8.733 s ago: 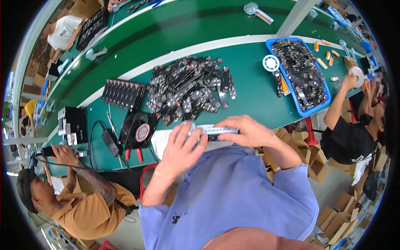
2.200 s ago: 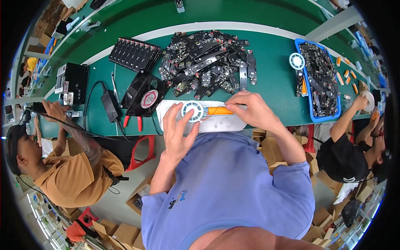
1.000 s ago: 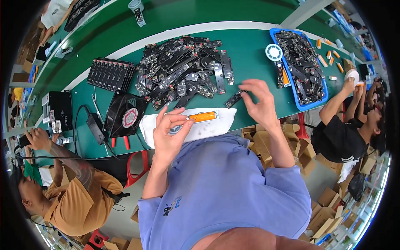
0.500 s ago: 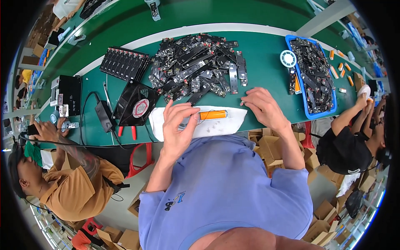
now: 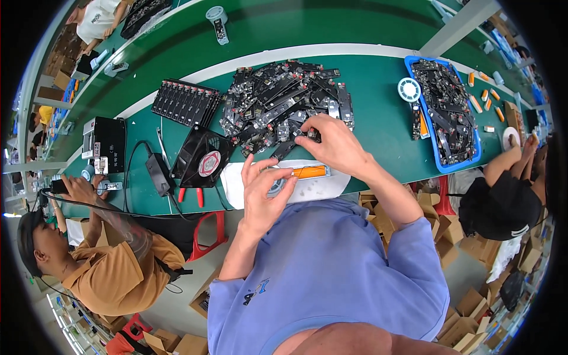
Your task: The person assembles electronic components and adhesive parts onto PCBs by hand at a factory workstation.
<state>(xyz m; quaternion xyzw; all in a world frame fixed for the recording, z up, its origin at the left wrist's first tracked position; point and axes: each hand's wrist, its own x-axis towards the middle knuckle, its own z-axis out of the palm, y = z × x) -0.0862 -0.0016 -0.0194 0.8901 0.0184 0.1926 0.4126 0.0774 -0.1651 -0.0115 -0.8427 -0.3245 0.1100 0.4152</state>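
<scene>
Fan (image 5: 276, 188) sits in half-curled left hand (image 5: 261, 194); half-closed right hand (image 5: 333, 144) touches boards (image 5: 275, 109).

Blk sq. fan (image 5: 201, 155) w/ red-wht label sits on grn bench (image 5: 381, 118), L side. Pwr adapter (image 5: 158, 173) w/ cord just beside it; red tool handles (image 5: 199, 197) just below fan. Blk box (image 5: 113, 142) further L. Co-worker in brn shirt (image 5: 130, 278), far L. Far R: loose orange cells (image 5: 499, 114), co-worker in blk top (image 5: 503, 207), wht roll (image 5: 508, 137) at that person's hand. Cardbd boxes (image 5: 472, 303) on floor, lower R.
</scene>
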